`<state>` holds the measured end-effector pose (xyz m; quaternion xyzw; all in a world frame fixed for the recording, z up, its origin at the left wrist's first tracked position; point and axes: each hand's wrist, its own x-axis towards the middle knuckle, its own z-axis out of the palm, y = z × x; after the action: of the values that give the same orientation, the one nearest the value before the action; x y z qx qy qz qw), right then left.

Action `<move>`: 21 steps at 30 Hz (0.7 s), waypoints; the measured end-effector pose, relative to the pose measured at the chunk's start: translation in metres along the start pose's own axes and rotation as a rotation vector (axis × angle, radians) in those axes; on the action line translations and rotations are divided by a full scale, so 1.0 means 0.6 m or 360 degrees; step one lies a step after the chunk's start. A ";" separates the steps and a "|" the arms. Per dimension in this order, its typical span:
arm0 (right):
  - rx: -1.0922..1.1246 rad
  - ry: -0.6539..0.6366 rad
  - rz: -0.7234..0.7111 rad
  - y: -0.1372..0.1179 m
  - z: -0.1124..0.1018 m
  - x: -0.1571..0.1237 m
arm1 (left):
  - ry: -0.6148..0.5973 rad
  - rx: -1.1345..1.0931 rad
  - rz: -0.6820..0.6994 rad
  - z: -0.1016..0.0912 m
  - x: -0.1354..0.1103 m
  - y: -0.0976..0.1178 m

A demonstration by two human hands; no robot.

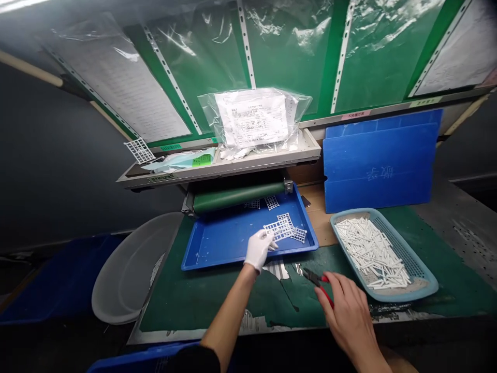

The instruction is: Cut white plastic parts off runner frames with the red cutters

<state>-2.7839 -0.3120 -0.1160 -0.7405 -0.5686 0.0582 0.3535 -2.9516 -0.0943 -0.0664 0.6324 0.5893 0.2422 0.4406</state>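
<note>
The white-gloved left hand (259, 249) pinches a white plastic lattice frame (280, 229) above a shallow blue plastic tray (221, 243) at the centre of the frame. It stands well apart from the bare right hand (347, 316), which grips red-handled wire cutters (326, 296) over a worn green bench mat (248, 305) at lower right. A pale-blue mesh basket (421, 274) of white plastic sticks (373, 254) sits right. Risks: unsupported lattice pieces could spring away when cut, and the pointed cutter tips could nick the glove if brought in carelessly
</note>
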 end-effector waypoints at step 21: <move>-0.0296 0.0297 -0.0256 0.050 -0.046 0.056 | -0.0618 -0.0124 0.0190 0.071 -0.150 0.105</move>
<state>-2.7346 -0.2978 -0.1028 -0.7242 -0.5937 -0.0923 0.3383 -2.8996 -0.1868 -0.0154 0.6835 0.4450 0.1640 0.5550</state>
